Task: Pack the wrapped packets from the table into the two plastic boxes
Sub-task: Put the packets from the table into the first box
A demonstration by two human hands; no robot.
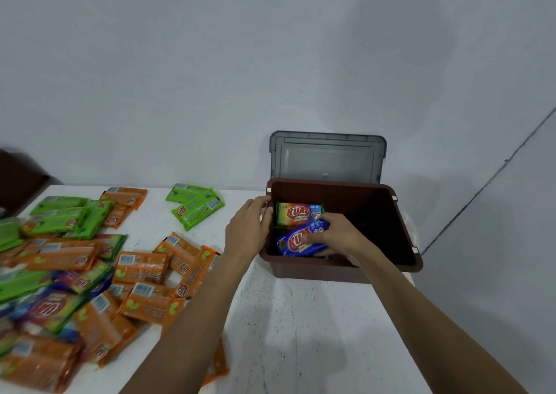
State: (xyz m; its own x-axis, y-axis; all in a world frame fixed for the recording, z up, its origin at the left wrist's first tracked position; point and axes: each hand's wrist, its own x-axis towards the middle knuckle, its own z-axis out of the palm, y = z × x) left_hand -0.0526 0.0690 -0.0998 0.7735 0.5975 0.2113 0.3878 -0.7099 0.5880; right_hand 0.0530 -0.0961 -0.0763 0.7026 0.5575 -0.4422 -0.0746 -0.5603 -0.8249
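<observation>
A brown plastic box (391, 261) stands on the white table, with its grey lid (328, 157) leaning against the wall behind it. Inside, at the left, lie a yellow-green packet (296, 216) and a blue packet (296, 244). My right hand (334, 235) reaches into the box and holds the blue packet with fingers curled on it. My left hand (248, 228) grips the box's left rim. Several orange packets (141, 268) and green packets (195, 205) lie spread across the table at the left.
The white table (301, 318) ends at its right edge just past the box. A pale wall rises close behind. A dark brown object (18, 177) sits at the far left edge. Only one box is in view.
</observation>
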